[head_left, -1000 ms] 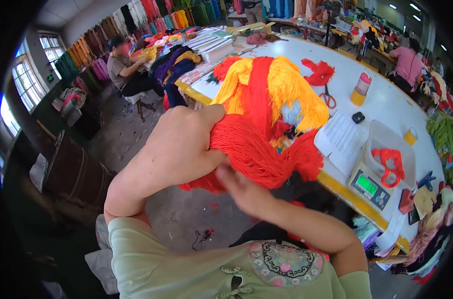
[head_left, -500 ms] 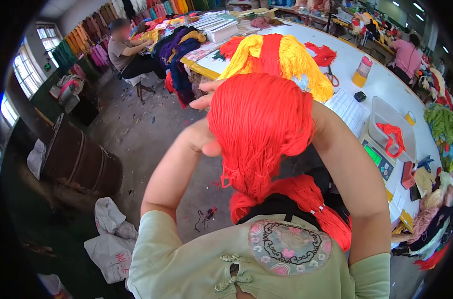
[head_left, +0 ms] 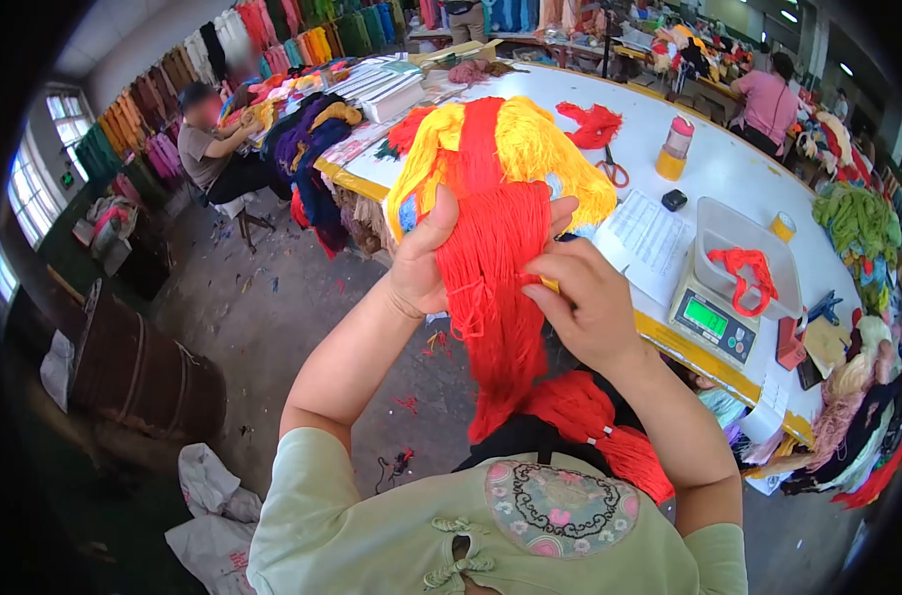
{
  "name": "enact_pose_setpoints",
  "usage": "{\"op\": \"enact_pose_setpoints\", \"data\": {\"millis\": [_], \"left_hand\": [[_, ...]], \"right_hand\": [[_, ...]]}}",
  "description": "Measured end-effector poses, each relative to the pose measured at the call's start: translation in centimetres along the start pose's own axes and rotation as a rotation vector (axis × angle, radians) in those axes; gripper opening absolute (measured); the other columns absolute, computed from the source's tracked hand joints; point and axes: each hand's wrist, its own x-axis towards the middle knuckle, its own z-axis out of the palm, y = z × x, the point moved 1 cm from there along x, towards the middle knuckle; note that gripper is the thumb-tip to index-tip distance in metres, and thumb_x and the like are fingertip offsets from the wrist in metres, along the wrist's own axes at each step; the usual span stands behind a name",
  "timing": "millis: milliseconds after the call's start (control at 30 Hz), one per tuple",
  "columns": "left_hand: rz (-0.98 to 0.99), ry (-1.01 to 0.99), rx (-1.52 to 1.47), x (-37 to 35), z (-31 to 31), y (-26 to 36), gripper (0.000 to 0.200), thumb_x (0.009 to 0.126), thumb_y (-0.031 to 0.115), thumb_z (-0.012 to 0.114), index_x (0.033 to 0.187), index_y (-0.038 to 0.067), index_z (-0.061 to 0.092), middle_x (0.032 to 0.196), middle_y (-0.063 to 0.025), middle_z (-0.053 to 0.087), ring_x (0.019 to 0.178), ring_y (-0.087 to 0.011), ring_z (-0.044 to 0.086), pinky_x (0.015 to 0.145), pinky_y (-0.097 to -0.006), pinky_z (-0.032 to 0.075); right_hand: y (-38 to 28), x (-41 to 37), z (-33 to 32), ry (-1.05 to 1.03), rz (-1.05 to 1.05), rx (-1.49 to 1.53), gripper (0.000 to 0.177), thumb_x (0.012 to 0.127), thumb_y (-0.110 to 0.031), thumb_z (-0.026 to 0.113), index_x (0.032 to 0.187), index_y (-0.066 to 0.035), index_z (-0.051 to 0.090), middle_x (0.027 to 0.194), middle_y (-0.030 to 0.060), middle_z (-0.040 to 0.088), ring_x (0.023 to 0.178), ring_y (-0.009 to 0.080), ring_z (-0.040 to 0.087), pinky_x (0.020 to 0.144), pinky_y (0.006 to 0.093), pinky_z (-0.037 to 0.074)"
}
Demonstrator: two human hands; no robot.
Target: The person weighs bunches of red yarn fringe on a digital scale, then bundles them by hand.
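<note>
A skein of red yarn (head_left: 490, 248) hangs over my left hand (head_left: 421, 263), whose thumb points up at its left edge. Fingertips show past the skein's right side, while the rest of that hand is behind the strands. At the right edge, my right hand (head_left: 590, 302) pinches strands between thumb and forefinger. The yarn's loose lower part dangles toward my lap. Across my lap lies a red yarn bundle (head_left: 580, 407) with small white ties. Just beyond my hands, yellow yarn skeins (head_left: 550, 149) and a red skein (head_left: 480, 139) lie on the table.
The white table (head_left: 609, 94) has a yellow edge. On it are scissors (head_left: 612, 171), a pink-topped bottle (head_left: 675, 149), a paper sheet (head_left: 644, 233), and a digital scale (head_left: 714, 317) with a plastic tray (head_left: 748, 223). A rusty drum (head_left: 148, 367) stands left. Two people sit farther off.
The red skein has come down from near my face and hangs lower, away from the camera. My right hand, hidden behind it before, now shows pinching its edge. The view has shifted.
</note>
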Motion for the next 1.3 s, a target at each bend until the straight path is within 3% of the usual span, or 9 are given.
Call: {"op": "enact_pose_setpoints", "data": {"millis": [67, 333, 533, 667, 867, 1000, 1100, 1200, 1300], "left_hand": [[-0.02, 0.027, -0.005, 0.9, -0.3, -0.6, 0.107, 0.086, 0.079, 0.03, 0.152, -0.003, 0.014, 0.158, -0.0254, 0.017, 0.148, -0.037, 0.017, 0.12, -0.0478, 0.015], [0.121, 0.188, -0.14, 4.1, -1.6, 3.0, 0.1, 0.091, 0.071, 0.035, 0.152, -0.005, 0.014, 0.159, -0.0244, 0.015, 0.148, -0.0371, 0.015, 0.12, -0.0493, 0.016], [0.192, -0.175, -0.171, 8.0, -2.3, 7.5, 0.092, 0.096, 0.063, 0.03, 0.152, -0.005, 0.006, 0.161, -0.023, 0.008, 0.149, -0.036, 0.014, 0.121, -0.0513, 0.012], [0.285, 0.09, -0.402, 10.4, 0.7, 8.6, 0.084, 0.097, 0.065, 0.029, 0.155, 0.006, 0.012, 0.154, -0.0206, 0.029, 0.139, -0.0396, 0.035, 0.115, -0.0583, 0.024], [0.268, 0.055, -0.207, 12.8, 0.1, 9.3, 0.083, 0.098, 0.063, 0.026, 0.15, -0.002, 0.019, 0.146, -0.0225, 0.04, 0.125, -0.0426, 0.047, 0.106, -0.0558, 0.037], [0.318, 0.051, -0.116, 13.7, -1.8, 10.1, 0.08, 0.1, 0.061, 0.024, 0.148, -0.002, 0.024, 0.142, -0.0228, 0.044, 0.116, -0.0401, 0.053, 0.099, -0.0533, 0.044], [0.213, -0.076, -0.106, 13.1, -6.3, 13.8, 0.064, 0.101, 0.038, 0.036, 0.141, -0.012, 0.028, 0.15, -0.0261, 0.032, 0.139, -0.0361, 0.034, 0.116, -0.0503, 0.027], [0.25, -0.125, -0.066, 13.3, -7.5, 15.8, 0.043, 0.102, 0.023, 0.036, 0.127, -0.012, 0.041, 0.135, -0.0247, 0.047, 0.129, -0.036, 0.043, 0.113, -0.0501, 0.031], [0.23, -0.131, -0.089, 14.0, -7.2, 15.9, 0.037, 0.101, 0.018, 0.035, 0.122, -0.01, 0.046, 0.13, -0.0233, 0.052, 0.127, -0.0358, 0.046, 0.112, -0.0503, 0.032]], "right_hand": [[1.3, 0.2, 0.3, 0.035, -0.116, -0.223, 0.013, 0.081, -0.011, 0.07, 0.088, -0.008, 0.059, 0.087, 0.0091, 0.056, 0.076, 0.0277, 0.058, 0.064, 0.0367, 0.046], [7.7, -5.1, -2.1, -0.247, 0.014, -0.048, 0.011, 0.082, -0.011, 0.068, 0.084, -0.01, 0.056, 0.087, 0.0089, 0.054, 0.08, 0.0311, 0.06, 0.065, 0.042, 0.047], [15.5, -12.1, 1.0, -0.768, 0.287, -0.318, 0.007, 0.081, -0.011, 0.065, 0.084, -0.01, 0.059, 0.092, 0.0092, 0.059, 0.082, 0.0325, 0.064, 0.068, 0.0429, 0.051], [16.0, -12.5, 3.4, -0.802, 0.286, -0.502, 0.012, 0.082, -0.015, 0.065, 0.092, -0.012, 0.061, 0.094, 0.0081, 0.06, 0.08, 0.0305, 0.065, 0.068, 0.0425, 0.052], [11.1, -5.9, 5.4, -0.313, 0.055, -0.273, 0.024, 0.087, -0.021, 0.063, 0.108, -0.014, 0.055, 0.091, 0.0061, 0.057, 0.076, 0.0274, 0.064, 0.068, 0.0416, 0.05], [14.8, -9.4, 8.3, -0.397, -0.029, -0.312, 0.016, 0.085, -0.015, 0.062, 0.1, -0.011, 0.058, 0.089, 0.006, 0.057, 0.073, 0.0264, 0.064, 0.07, 0.0395, 0.049], [15.2, -12.7, 8.2, -0.527, -0.031, -0.23, 0.015, 0.082, -0.014, 0.063, 0.097, -0.01, 0.06, 0.088, 0.0063, 0.057, 0.072, 0.0275, 0.064, 0.069, 0.0412, 0.05], [15.5, -14.6, 8.8, -0.918, -0.073, -0.245, 0.021, 0.081, -0.016, 0.065, 0.101, -0.011, 0.058, 0.088, 0.0069, 0.058, 0.071, 0.0288, 0.065, 0.065, 0.0429, 0.052], [12.1, -10.3, 8.3, -0.698, -0.065, -0.133, 0.033, 0.079, -0.017, 0.067, 0.11, -0.014, 0.056, 0.091, 0.0076, 0.059, 0.069, 0.0297, 0.065, 0.062, 0.0438, 0.053]]}}
